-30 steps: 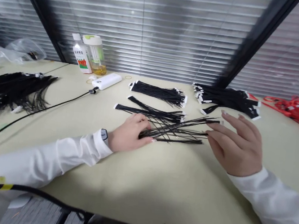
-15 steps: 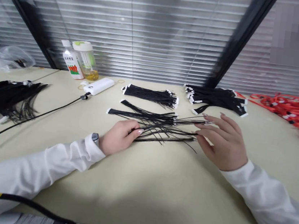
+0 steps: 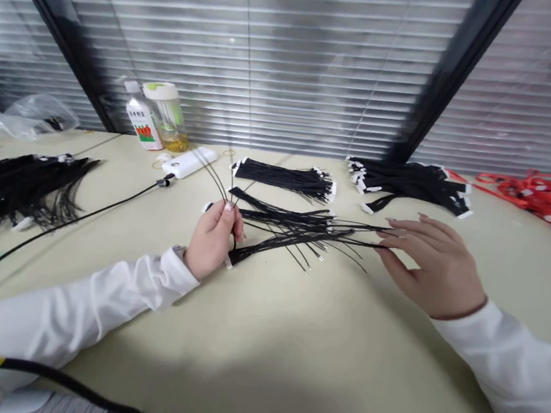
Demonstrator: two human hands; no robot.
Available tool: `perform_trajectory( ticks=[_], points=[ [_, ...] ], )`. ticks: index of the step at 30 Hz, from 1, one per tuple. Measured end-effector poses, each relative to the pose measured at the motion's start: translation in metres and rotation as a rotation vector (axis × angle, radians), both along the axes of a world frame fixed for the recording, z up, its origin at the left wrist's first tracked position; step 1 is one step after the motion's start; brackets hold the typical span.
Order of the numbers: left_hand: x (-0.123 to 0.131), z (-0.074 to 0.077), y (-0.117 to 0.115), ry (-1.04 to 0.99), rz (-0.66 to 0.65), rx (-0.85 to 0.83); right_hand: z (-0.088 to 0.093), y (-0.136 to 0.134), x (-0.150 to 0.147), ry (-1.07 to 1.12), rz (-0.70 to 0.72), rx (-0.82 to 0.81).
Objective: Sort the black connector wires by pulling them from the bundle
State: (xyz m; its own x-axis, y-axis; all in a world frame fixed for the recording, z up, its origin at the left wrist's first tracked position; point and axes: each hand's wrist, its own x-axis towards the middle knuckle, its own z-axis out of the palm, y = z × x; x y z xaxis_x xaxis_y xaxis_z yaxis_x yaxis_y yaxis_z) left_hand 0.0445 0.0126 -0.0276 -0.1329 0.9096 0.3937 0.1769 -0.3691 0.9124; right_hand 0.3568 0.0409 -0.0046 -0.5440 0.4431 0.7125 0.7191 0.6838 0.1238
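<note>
My left hand (image 3: 212,239) is closed in a pinch around several thin black wires (image 3: 217,182) whose free ends stick up and fan out above the thumb. Between my hands, black cables (image 3: 284,238) with white connectors at their left ends lie criss-crossed, their loose wires spread to the right. My right hand (image 3: 431,269) is at the right ends of these wires, thumb and fingertips closed on some of them while the other fingers stretch out. Just how the right fingertips grip is partly hidden.
Behind lie a neat black cable bundle (image 3: 283,178) and a second black bundle (image 3: 409,183). Red cables (image 3: 547,203) are at far right, a black cable pile (image 3: 11,191) at left. A white power bank (image 3: 190,162), a bottle (image 3: 143,124) and a cup (image 3: 168,119) stand back left.
My left hand has turned upward and moved slightly left; the wires in it now point up instead of lying flat to the right. The right hand has shifted a little right in view.
</note>
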Motion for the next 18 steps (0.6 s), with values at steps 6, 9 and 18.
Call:
perform_trajectory(
  ticks=[6, 9, 18],
  points=[
    [0.000, 0.005, 0.001, -0.078, -0.062, -0.105, 0.000, 0.001, 0.002, -0.016, -0.019, -0.029],
    [0.001, 0.003, -0.001, -0.046, -0.105, -0.113, 0.003, -0.001, 0.003, -0.011, -0.021, 0.030],
    [0.006, 0.007, -0.017, 0.484, -0.022, 0.030, 0.004, -0.009, -0.005, -0.132, -0.041, 0.200]
  ],
)
